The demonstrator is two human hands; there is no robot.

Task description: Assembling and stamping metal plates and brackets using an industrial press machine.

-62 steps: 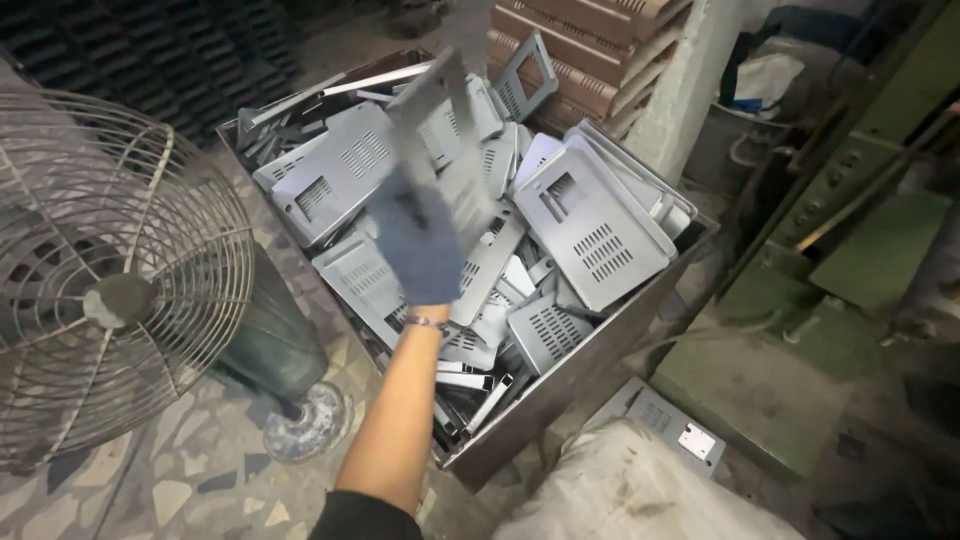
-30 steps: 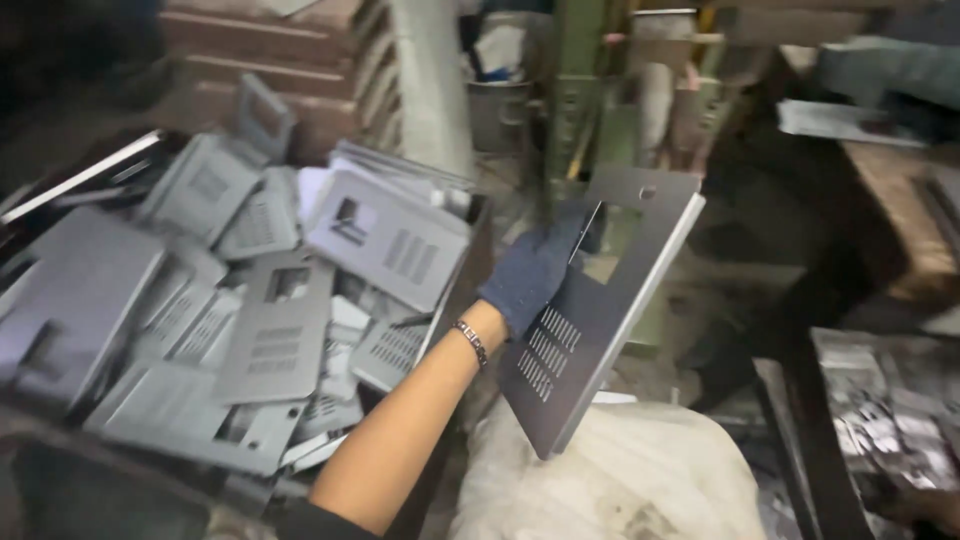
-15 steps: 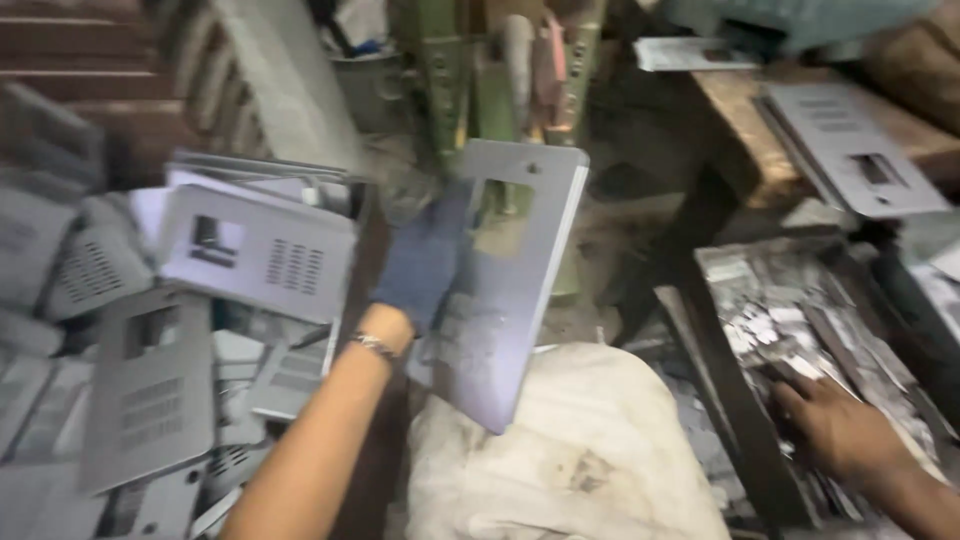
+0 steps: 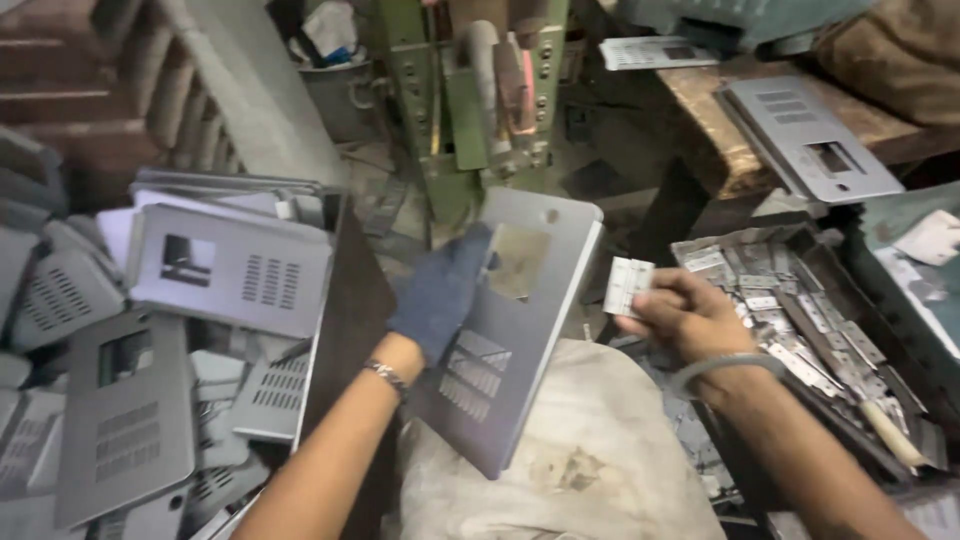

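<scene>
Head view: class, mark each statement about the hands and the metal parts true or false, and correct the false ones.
1. The left hand wears a dark glove. True.
2. The left hand holds a grey panel. True.
3. The right hand is gloved. False: it is bare.
4. The right hand is empty. False: it holds a small hinge.
5. A panel lies on the bench. True.

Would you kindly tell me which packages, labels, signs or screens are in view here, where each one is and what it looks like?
No labels, signs or screens show.
Pale cloth sack: bottom centre, bulging, stained off-white, under the grey metal panel held by the gloved left hand.
Dark metal tray: right of the right hand, rectangular, filled with small metal pieces.
</scene>
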